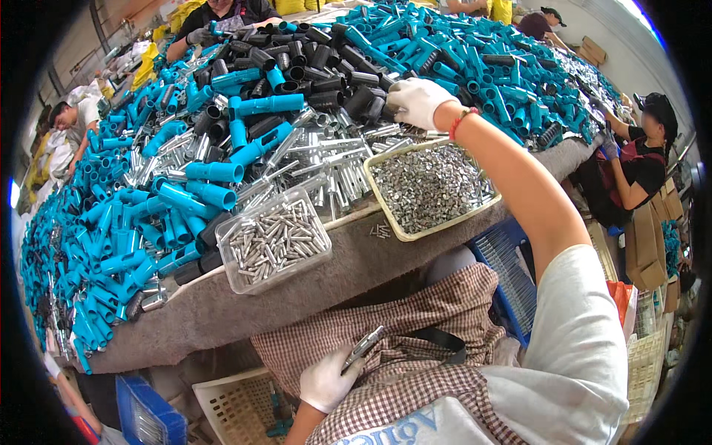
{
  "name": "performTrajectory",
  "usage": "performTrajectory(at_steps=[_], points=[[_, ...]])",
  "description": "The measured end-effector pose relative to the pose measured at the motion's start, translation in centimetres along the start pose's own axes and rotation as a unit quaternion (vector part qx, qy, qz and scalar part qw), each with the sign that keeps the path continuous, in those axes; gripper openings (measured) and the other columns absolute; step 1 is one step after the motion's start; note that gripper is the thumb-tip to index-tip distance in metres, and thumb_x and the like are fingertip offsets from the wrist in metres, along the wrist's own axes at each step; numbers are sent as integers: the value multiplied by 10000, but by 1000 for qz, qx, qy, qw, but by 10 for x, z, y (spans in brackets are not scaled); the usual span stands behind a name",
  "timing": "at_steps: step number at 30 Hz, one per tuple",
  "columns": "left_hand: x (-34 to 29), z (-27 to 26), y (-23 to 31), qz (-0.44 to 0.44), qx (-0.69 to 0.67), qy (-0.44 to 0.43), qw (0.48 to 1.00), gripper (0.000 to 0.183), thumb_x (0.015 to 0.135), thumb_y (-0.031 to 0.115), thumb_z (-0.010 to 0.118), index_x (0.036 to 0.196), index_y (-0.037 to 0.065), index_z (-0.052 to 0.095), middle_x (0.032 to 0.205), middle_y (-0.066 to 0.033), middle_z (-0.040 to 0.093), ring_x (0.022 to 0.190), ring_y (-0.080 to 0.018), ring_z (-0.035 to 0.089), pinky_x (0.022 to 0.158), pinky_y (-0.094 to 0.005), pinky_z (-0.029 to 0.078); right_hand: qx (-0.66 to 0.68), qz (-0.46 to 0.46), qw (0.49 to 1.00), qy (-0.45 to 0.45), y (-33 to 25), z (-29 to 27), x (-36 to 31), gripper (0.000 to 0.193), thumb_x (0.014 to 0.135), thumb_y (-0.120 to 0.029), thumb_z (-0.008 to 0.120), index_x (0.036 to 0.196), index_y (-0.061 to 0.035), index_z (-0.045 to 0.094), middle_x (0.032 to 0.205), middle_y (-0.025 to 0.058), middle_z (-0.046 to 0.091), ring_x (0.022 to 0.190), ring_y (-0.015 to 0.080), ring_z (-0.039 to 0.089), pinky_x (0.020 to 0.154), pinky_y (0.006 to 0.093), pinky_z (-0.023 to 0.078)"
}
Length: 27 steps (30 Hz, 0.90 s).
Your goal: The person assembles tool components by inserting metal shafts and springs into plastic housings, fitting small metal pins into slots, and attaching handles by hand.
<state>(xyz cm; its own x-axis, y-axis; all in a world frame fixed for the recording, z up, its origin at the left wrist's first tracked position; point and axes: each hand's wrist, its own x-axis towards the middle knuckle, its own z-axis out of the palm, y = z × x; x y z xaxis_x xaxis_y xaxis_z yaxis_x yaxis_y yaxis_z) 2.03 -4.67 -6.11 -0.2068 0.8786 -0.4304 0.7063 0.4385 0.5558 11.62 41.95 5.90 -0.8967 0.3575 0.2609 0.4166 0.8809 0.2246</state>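
Observation:
My left hand (328, 380), in a white glove, is low in front of the checked apron. It is closed around a shiny metal tube (364, 346), whose end sticks out up and to the right. My right hand (421, 102), also gloved in white, reaches far over the table. Its fingers curl down at the edge of the black ribbed sleeves (362, 101); what they hold, if anything, is hidden. Nearer to me, below that hand, stands a cream tray (407, 236) of small metal pieces. Loose metal tubes (326, 152) lie to its left.
A clear plastic box (278, 279) of metal pins sits at the table's near edge (297, 308). Turquoise plastic tubes (111, 230) are heaped left and behind. Blue crates (512, 274) and a cream basket (222, 404) stand below the table. Co-workers (645, 148) sit around it.

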Motion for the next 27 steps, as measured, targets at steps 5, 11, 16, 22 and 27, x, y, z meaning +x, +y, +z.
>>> performTrajectory(at_steps=[5, 11, 16, 22, 27], points=[[-4, 8, -9, 57, -5, 94, 994, 356, 851, 379, 603, 1094, 119, 616, 881, -112, 682, 783, -288, 677, 660, -381, 529, 115, 112, 985, 67, -4, -46, -36, 276, 818, -308, 587, 945, -75, 661, 928, 156, 661, 899, 350, 626, 791, 420, 491], [-2, -4, 4, 71, 10, 126, 989, 330, 833, 337, 616, 1063, 102, 639, 921, -129, 672, 805, -306, 669, 702, -399, 525, 558, 183, 780, 216, -125, -84, -142, 491, 810, -132, 708, 1235, 5, 506, 1081, 116, 646, 958, 171, 636, 842, 288, 516], [-2, -8, 15, 80, 34, 123, 989, 300, 833, 318, 650, 1046, 108, 628, 895, -114, 661, 797, -312, 660, 705, -404, 520, 742, 313, 591, 55, -212, -47, -224, 343, 824, -12, 666, 1151, 29, 570, 1062, 104, 645, 946, 140, 621, 848, 262, 513], [-3, -8, 29, 88, 56, 92, 990, 338, 840, 359, 656, 1086, 131, 615, 913, -89, 664, 797, -292, 665, 689, -397, 528, 762, 379, 525, 27, -237, -5, -258, 333, 867, -109, 650, 1162, 19, 563, 1044, 67, 623, 914, 118, 600, 825, 260, 494], [-2, 1, 24, 103, 50, 90, 989, 409, 842, 422, 648, 1142, 150, 594, 938, -94, 682, 790, -292, 682, 688, -389, 545, 786, 342, 514, -42, -263, 4, -253, 312, 854, -58, 657, 1141, 20, 561, 1034, 48, 605, 924, 91, 569, 814, 240, 485]])
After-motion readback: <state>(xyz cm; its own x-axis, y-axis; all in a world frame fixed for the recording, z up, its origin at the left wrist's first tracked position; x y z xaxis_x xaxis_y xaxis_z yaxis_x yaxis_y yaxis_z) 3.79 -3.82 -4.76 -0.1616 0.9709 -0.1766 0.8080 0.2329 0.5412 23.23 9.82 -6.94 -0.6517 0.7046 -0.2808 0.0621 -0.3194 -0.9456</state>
